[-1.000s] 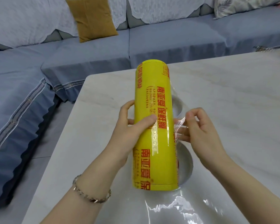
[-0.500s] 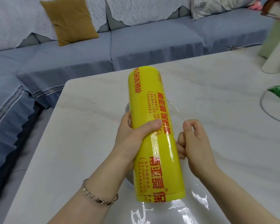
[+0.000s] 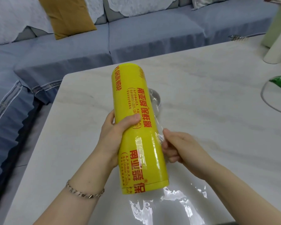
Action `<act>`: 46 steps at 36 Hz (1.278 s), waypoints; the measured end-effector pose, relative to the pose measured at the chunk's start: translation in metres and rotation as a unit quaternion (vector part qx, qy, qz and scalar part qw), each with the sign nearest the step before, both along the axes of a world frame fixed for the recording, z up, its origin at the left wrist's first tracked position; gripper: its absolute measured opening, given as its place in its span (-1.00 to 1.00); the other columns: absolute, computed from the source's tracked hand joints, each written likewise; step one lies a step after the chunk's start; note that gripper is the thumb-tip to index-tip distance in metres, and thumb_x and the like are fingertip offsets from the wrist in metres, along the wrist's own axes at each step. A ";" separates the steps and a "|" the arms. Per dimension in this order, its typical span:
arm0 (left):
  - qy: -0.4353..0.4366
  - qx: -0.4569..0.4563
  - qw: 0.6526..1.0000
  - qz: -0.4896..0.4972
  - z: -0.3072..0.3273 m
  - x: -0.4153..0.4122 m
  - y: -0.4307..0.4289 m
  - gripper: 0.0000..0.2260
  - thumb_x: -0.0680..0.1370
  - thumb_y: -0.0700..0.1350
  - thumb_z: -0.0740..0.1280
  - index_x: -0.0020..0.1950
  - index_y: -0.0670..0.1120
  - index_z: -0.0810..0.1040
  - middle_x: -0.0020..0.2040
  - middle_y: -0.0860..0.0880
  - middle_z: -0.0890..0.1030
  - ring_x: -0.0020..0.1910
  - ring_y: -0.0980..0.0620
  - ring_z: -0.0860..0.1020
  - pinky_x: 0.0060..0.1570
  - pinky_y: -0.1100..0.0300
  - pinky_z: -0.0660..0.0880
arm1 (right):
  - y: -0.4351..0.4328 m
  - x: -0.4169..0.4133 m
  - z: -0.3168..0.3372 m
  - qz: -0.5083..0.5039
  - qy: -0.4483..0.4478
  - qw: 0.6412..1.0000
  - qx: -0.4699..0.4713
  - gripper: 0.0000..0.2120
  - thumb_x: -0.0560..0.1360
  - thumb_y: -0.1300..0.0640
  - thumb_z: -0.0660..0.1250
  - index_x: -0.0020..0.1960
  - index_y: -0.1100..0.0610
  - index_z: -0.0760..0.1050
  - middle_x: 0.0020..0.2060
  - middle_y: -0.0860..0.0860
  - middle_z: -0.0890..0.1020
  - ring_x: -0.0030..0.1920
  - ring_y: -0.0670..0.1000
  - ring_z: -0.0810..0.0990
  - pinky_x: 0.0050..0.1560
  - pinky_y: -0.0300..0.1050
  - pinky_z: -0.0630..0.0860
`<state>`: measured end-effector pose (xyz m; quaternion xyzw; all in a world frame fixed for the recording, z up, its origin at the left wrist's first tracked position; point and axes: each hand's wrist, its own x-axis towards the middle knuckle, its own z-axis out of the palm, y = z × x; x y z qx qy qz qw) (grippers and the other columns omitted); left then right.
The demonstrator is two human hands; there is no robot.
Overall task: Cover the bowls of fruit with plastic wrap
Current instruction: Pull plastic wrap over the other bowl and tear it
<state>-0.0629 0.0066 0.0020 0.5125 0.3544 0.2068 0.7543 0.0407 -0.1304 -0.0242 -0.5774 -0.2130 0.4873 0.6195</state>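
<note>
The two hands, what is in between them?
The yellow roll of plastic wrap, seen in the head view. The left hand grips it; the right hand pinches its loose film.

Light: bright, soft and even over the pale table (image 3: 217, 127); we cannot place its source.
Glare: hard white glints break across the loose film (image 3: 169, 207) at the bottom, a pale sheen bands the yellow roll (image 3: 136, 127), and the film edge (image 3: 159, 137) sparkles.
Shadows: we find only faint, soft ones on the table beneath the roll and forearms; the gap beside the sofa (image 3: 152, 30) is dark.
Focus: centre fairly crisp; the white cylinder (image 3: 276, 44) and the top right corner are smeared.
Distortion: we note the wide lens bowing table and sofa lines toward the frame edges.
</note>
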 end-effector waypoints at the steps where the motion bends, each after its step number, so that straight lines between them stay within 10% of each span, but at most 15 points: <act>1: -0.001 -0.002 1.000 -0.004 0.000 -0.002 0.003 -0.18 0.09 0.01 0.53 0.32 -0.11 0.42 0.11 -0.22 0.62 -0.09 -0.20 0.66 -0.23 0.01 0.58 | 0.001 -0.001 -0.002 0.001 -0.040 0.999 0.012 -0.57 0.58 0.10 0.11 -0.46 0.11 0.35 -0.59 -0.08 0.42 -0.57 -0.14 0.27 -0.50 -0.36 0.28; 17: -0.038 -0.081 0.993 -0.072 0.004 -0.011 0.012 -0.68 0.33 -0.02 0.32 0.04 -0.07 0.56 -0.14 -0.12 0.69 -0.24 -0.09 0.67 -0.29 0.03 0.63 | 0.011 -0.021 -0.003 -0.121 -0.165 0.975 0.088 -0.65 0.58 0.18 0.06 -0.37 0.16 0.31 -0.68 -0.11 0.36 -0.59 -0.22 0.33 -0.47 -0.45 0.32; 29: 0.072 0.057 0.996 -0.014 0.004 -0.008 0.007 -0.16 0.09 -0.04 0.63 0.32 0.00 0.39 0.07 -0.09 0.64 -0.13 -0.09 0.68 -0.29 0.08 0.60 | -0.003 -0.017 -0.016 -0.099 -0.088 0.991 0.028 -0.70 0.59 0.09 0.06 -0.27 0.20 0.24 -0.61 -0.02 0.19 -0.68 -0.10 0.16 -0.59 -0.29 0.05; 39: 0.265 0.397 0.874 -0.095 0.025 0.000 -0.018 0.05 0.26 0.21 0.51 0.45 0.33 -0.22 0.32 0.09 0.31 0.08 0.10 0.39 -0.03 0.16 0.44 | -0.038 -0.001 -0.022 -0.168 -0.228 0.959 -0.034 -0.62 0.57 0.11 0.13 -0.42 0.09 0.23 -0.64 -0.08 0.23 -0.65 -0.05 0.22 -0.61 -0.31 0.20; 46: 0.357 0.448 0.803 -0.163 0.019 0.017 -0.039 0.02 0.29 0.29 0.44 0.38 0.40 -0.34 0.21 -0.01 0.31 -0.04 0.02 0.42 -0.03 0.11 0.43 | -0.056 -0.003 -0.052 -0.186 -0.227 0.951 -0.102 -0.63 0.58 0.10 0.13 -0.39 0.14 0.25 -0.61 0.02 0.28 -0.65 -0.07 0.26 -0.60 -0.29 0.25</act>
